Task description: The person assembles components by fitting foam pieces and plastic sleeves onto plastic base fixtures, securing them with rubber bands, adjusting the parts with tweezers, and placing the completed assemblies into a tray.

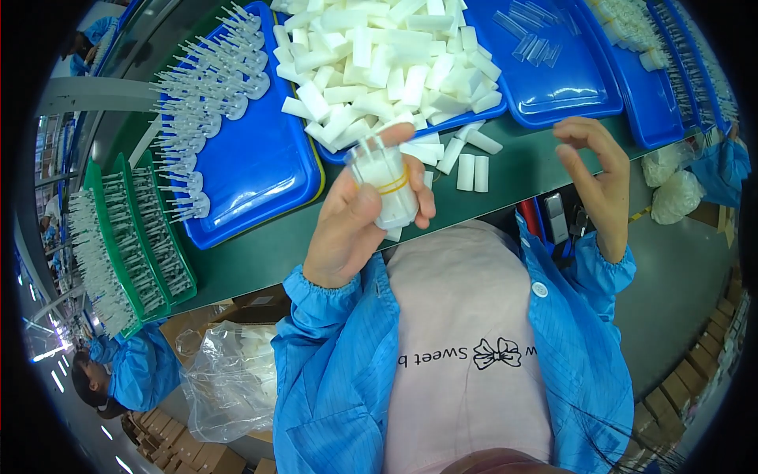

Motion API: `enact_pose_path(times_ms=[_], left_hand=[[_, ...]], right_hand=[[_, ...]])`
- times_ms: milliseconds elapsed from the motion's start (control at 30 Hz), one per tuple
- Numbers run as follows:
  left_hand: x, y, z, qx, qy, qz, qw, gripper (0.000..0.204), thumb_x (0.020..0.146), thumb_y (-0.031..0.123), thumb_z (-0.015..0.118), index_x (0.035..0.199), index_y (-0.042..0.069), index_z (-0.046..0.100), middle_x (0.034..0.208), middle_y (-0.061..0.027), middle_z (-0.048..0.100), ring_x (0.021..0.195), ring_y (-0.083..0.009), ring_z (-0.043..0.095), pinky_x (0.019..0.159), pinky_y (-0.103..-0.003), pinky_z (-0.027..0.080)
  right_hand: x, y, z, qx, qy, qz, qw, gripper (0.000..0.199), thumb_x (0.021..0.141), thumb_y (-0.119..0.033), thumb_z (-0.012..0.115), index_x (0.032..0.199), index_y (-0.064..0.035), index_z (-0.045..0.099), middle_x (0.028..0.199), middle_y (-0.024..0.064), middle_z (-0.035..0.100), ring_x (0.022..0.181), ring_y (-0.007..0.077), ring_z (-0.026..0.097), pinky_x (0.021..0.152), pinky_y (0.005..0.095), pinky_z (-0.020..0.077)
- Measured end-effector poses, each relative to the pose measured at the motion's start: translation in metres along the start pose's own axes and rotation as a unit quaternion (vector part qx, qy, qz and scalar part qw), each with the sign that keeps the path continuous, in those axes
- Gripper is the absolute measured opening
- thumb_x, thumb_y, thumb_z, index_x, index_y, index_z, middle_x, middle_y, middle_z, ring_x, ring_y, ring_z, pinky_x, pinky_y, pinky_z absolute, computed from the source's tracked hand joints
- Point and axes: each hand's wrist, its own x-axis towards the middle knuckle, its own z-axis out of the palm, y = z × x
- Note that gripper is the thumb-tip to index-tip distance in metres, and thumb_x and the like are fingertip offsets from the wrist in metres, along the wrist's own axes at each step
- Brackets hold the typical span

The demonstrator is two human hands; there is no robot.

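My left hand (pixel 345 221) is wrapped round a clear plastic cup-like part (pixel 384 186) with thin prongs at its top. A yellow band circles it, and white material shows inside. Fingers and thumb cover its sides. My right hand (pixel 604 178) is raised over the bench's near edge, thumb and fingers apart, holding nothing. Beyond the left hand, white foam-like blocks (pixel 391 67) lie heaped on a blue tray. Several loose white blocks (pixel 466 170) have come to rest on the green bench (pixel 268 276), just right of the held part.
On the left, a blue tray (pixel 260 189) carries clear pronged parts (pixel 193 118); green racks (pixel 138 237) of thin pieces stand beside it. Clear tubes (pixel 537 51) lie in another blue tray (pixel 564 107). More trays (pixel 659 110) line the far right. Co-workers (pixel 146 371) sit nearby.
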Motion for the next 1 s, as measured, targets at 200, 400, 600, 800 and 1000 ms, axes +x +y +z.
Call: enact_pose_path(times_ms=[200,400,600,800,1000], left_hand=[[0.002,-0.014,-0.010,-0.281,-0.003,-0.052,0.958,0.081,0.086,0.060,0.048,0.138,0.000,0.030,0.106,-0.0099,0.053,0.084,-0.0177,0.056,0.065,-0.027,0.048],[0.004,-0.014,-0.016,-0.193,-0.038,-0.076,0.977,0.084,0.088,0.057,0.049,0.142,-0.001,0.020,0.109,-0.0139,0.048,0.088,-0.0214,0.051,0.064,-0.029,0.048],[0.003,-0.011,-0.004,-0.195,0.004,-0.058,0.979,0.072,0.095,0.055,0.033,0.141,0.001,0.025,0.122,-0.0167,0.049,0.088,-0.0204,0.057,0.067,-0.032,0.049],[0.003,-0.013,-0.007,-0.135,-0.012,-0.048,0.990,0.070,0.096,0.049,0.035,0.145,0.002,0.015,0.126,-0.0191,0.045,0.085,-0.0221,0.054,0.068,-0.033,0.048],[0.002,-0.016,-0.005,-0.155,-0.011,-0.056,0.986,0.067,0.094,0.045,0.047,0.142,0.004,0.026,0.115,-0.0147,0.052,0.081,-0.0199,0.057,0.066,-0.031,0.048]], right_hand=[[-0.007,0.043,-0.021,-0.404,0.102,0.102,0.903,0.013,0.080,-0.015,0.065,0.093,-0.0108,0.064,0.088,0.0039,0.061,0.086,0.0225,0.058,0.072,0.0337,0.0462],[-0.020,0.066,-0.027,-0.385,0.014,0.111,0.916,0.007,0.080,-0.010,0.061,0.087,-0.0080,0.059,0.086,0.0072,0.057,0.080,0.0271,0.056,0.066,0.0384,0.0439],[-0.020,0.020,-0.024,-0.123,-0.156,0.145,0.969,0.010,0.081,-0.001,0.059,0.090,-0.0024,0.056,0.080,0.0078,0.055,0.062,0.0188,0.056,0.057,0.0286,0.0430],[-0.016,0.023,-0.005,0.115,0.118,0.077,0.983,0.013,0.089,-0.005,0.058,0.100,0.0010,0.060,0.089,0.0018,0.059,0.076,0.0108,0.060,0.065,0.0208,0.0464],[-0.012,0.036,0.010,-0.089,0.044,0.081,0.992,0.009,0.088,-0.006,0.059,0.093,0.0009,0.063,0.084,0.0054,0.065,0.076,0.0142,0.064,0.070,0.0240,0.0497]])
